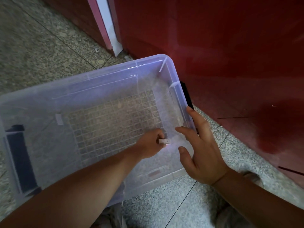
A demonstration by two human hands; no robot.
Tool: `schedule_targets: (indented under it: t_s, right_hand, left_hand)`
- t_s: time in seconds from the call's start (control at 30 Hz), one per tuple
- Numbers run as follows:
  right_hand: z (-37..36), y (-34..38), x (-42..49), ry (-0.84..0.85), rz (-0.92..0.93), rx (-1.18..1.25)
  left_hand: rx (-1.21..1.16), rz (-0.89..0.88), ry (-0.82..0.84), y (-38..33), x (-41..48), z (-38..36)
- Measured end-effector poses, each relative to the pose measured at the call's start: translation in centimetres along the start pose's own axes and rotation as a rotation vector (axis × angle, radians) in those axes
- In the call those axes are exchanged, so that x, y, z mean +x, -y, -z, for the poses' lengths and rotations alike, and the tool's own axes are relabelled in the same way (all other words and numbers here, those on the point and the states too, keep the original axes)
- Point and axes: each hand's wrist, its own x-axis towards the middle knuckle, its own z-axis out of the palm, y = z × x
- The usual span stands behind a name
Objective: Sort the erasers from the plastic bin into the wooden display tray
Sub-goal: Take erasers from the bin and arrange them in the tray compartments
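Down here, biggest first: a speckled stone floor under everything, running out past the fingertips of both hands. Beyond the right fingers and off to their right, a dark red panel. Far out ahead of the left fingers, a pink and white door frame standing on the floor. Next, a clear plastic bin set at a slant across the view, its grid-patterned bottom letting the floor show through. One black latch on the short wall just past the right index fingertip, and a second black latch on the opposite short wall, well away from the left fingers. Then the left hand, down inside the bin, fingers curled and pinching a small white eraser. Eraser sticking out of those fingertips toward the right hand, low over the bin's bottom near the right-hand wall; touching the bottom or not, impossible to tell. Then the right hand, fingers spread wide and holding nothing, index finger laid along the bin's rim, thumb and middle finger reaching inward over the bin, thumb tip near the eraser yet apart from it. Behind both wrists, pale trouser cloth at the bottom edge.
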Motion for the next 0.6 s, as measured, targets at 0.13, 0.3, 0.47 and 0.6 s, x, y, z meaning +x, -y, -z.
schedule_targets:
  t_s: [0.13, 0.3, 0.47, 0.6]
  right_hand:
    - [0.0, -0.1, 0.0, -0.005, -0.001, 0.039]
    - [0.0, -0.3, -0.1, -0.015, 0.022, -0.007]
    - [0.3, -0.1, -0.3, 0.006, 0.012, -0.002]
    - [1.0, 0.5, -0.4, 0.052, -0.019, -0.039]
  left_hand:
    - [-0.061, 0.043, 0.034, 0.3, 0.1, 0.2]
    - [-0.132, 0.067, 0.031, -0.4, -0.5, 0.4]
    - [-0.21, 0.105, 0.071, -1.1, -1.4, 1.4]
    - [-0.157, 0.098, 0.078, -1.5, -2.7, 2.2]
